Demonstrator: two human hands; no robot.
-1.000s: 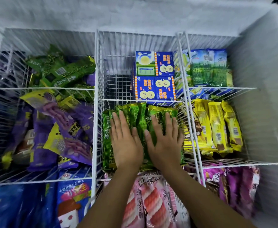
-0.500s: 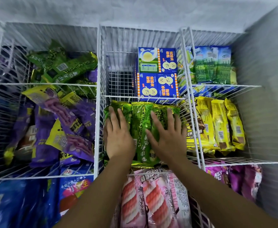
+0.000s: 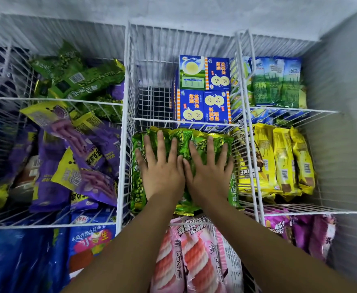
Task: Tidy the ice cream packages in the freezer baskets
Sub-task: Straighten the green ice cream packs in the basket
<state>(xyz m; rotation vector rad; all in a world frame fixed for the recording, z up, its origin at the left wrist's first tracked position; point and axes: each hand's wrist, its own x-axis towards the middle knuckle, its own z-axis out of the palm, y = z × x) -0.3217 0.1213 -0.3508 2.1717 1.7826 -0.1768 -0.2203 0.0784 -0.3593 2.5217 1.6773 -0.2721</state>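
Observation:
A row of green pea ice cream packages (image 3: 138,185) lies side by side in the middle compartment of the centre wire basket (image 3: 124,127). My left hand (image 3: 160,168) and my right hand (image 3: 210,170) press flat on top of them, fingers straight and spread, thumbs touching. Most of the packages are hidden under my hands. Blue boxes (image 3: 204,92) stand in the compartment behind. Pink striped packages (image 3: 194,261) lie in the compartment nearest me.
The left basket holds jumbled purple packages (image 3: 82,166), green ones (image 3: 78,79) behind and blue ones (image 3: 25,256) in front. The right basket holds neat yellow packages (image 3: 283,159), green-and-blue ones (image 3: 277,81) and magenta ones (image 3: 304,231). Frosted freezer walls surround everything.
My hands were apart on the green packages half a second ago. They have slid together, thumbs now touching, and the packages sit closer in an even row.

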